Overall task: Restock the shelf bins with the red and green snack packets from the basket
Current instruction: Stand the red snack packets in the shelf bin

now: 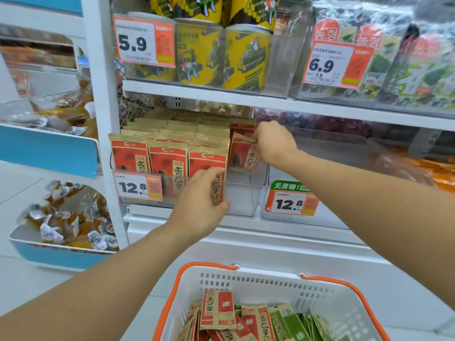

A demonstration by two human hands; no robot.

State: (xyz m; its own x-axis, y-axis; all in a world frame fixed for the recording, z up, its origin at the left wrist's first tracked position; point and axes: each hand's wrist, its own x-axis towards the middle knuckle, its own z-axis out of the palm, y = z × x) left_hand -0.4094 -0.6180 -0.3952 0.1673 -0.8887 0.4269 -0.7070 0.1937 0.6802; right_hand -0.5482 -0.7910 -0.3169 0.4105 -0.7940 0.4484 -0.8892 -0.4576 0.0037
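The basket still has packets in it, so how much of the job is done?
Three rows of red packets already fill the clear bin. The right hand pinches one more into its fourth row while the left hand steadies the front. Red and green packets remain in the basket.

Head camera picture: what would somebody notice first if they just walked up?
Probably the two bare arms reaching into the middle shelf: the right hand pinches a red packet at the top, above a clear bin, while the left hand touches the front row of red packets. Below sits a white basket with orange handles, holding red and green packets.
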